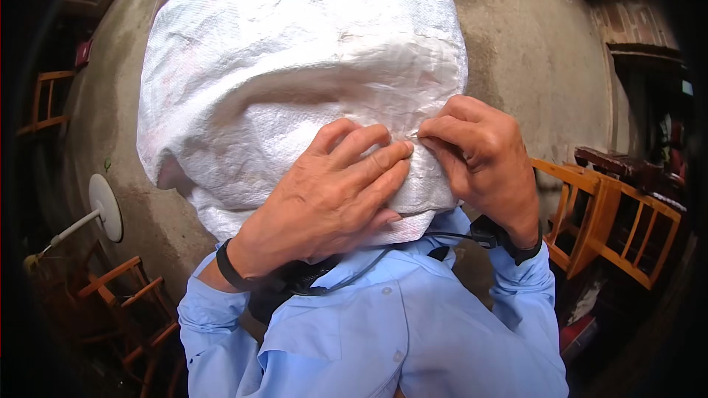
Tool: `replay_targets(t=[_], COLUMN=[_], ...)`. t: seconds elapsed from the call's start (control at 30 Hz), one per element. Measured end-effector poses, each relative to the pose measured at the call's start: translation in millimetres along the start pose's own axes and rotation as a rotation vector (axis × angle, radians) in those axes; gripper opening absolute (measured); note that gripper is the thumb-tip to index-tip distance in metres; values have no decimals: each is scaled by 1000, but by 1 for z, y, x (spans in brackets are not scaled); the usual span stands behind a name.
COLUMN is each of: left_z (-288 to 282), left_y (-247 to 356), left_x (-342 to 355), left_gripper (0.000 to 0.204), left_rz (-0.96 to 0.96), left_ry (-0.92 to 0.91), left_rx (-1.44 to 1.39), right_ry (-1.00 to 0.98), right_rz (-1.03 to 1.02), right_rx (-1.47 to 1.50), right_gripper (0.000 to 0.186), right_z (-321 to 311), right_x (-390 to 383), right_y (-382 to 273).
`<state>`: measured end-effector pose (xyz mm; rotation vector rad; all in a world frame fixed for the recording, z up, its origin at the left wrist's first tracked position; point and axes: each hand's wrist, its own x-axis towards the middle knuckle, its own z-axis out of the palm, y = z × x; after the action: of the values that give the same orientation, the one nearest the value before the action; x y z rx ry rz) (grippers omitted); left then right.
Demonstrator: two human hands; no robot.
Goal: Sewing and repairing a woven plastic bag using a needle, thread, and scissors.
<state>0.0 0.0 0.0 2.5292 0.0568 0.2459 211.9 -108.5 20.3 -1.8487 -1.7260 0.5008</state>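
A large white woven plastic sack spreads out in front of me, creased and sagging, its near edge against my lap. My left hand lies across the near part of the sack, fingers bent and gripping the fabric, the fingertips bunched beside a fold. Just right of them, my right hand pinches thumb and forefinger together at the sack's surface. A small, thin dark glint shows at that pinch, too small to name. The fingertips of both hands almost meet there.
Brown wooden chairs stand at the right and lower left, with another wooden frame at the far left. A white round disc on a pole is at the left. A dark cable crosses my blue shirt. The floor is concrete.
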Motion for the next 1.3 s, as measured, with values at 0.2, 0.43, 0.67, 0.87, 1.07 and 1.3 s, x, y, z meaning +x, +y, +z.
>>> replay_targets(t=[0.2, 0.43, 0.67, 0.87, 1.07, 1.3], left_z=[-3, -1, -2, -2, 4, 6], left_y=[-5, -4, -12, -10, -13, -14], left_x=[-3, -1, -1, 5, 16, 18], left_gripper=[54, 54, 39, 27, 27, 27], left_rz=[27, 25, 89, -77, -105, -109], left_ry=[16, 22, 161, 379, 403, 413], left_rx=[-13, -32, -139, -242, -102, -42], right_ry=[10, 40, 46, 40, 20, 23], right_rz=[-17, -17, 55, 78, 104, 52], right_rx=[-16, -12, 192, 273, 332, 355], right_gripper=[5, 5, 9, 12, 11, 13], right_z=[4, 8, 3, 2, 1, 1], right_x=[3, 1, -3, -5, -6, -5], right_y=[-3, -1, 3, 6, 7, 12])
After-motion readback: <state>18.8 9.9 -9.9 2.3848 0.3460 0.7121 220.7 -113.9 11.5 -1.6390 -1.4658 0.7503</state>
